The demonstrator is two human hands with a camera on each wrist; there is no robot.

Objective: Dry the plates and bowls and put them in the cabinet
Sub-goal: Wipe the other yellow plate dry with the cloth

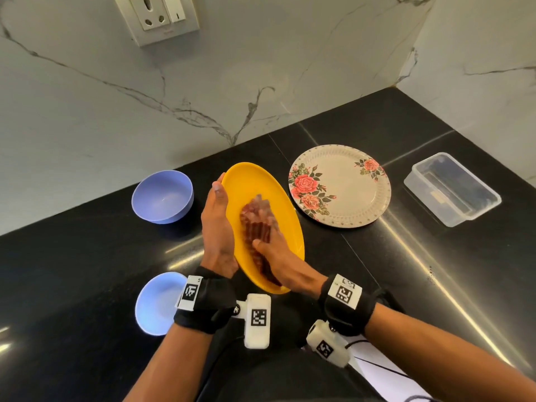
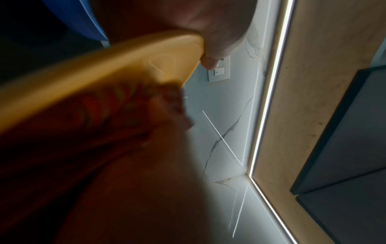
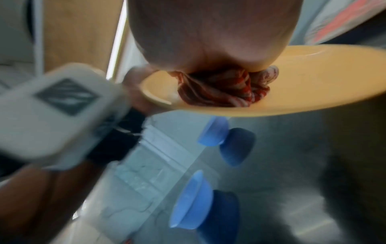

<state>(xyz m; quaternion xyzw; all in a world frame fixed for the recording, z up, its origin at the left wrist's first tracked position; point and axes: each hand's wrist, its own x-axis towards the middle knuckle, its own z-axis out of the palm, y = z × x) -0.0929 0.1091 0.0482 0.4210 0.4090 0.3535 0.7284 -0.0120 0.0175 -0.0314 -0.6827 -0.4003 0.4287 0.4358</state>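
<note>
Left hand (image 1: 216, 224): grips the rim of the yellow plate (image 1: 269, 187), tilted above the black bench (image 1: 406, 285);
Right hand (image 1: 278, 253): presses a bunched red cloth (image 1: 256, 219) onto the plate's face;
Nearby: floral plate (image 1: 348, 192); two blue bowls (image 1: 162, 195) on the bench

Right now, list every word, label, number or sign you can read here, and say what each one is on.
No readable words or numbers in any view.
Wrist-band tags: black-and-white square code patterns, no letters.
Wrist camera housings: the same kind of code squares, no text.
Wall socket plate: a small mark under the socket, too small to read.
Clear plastic container: a small pale label inside, too blurred to read.
Yellow plate, floral plate: no writing.
</note>
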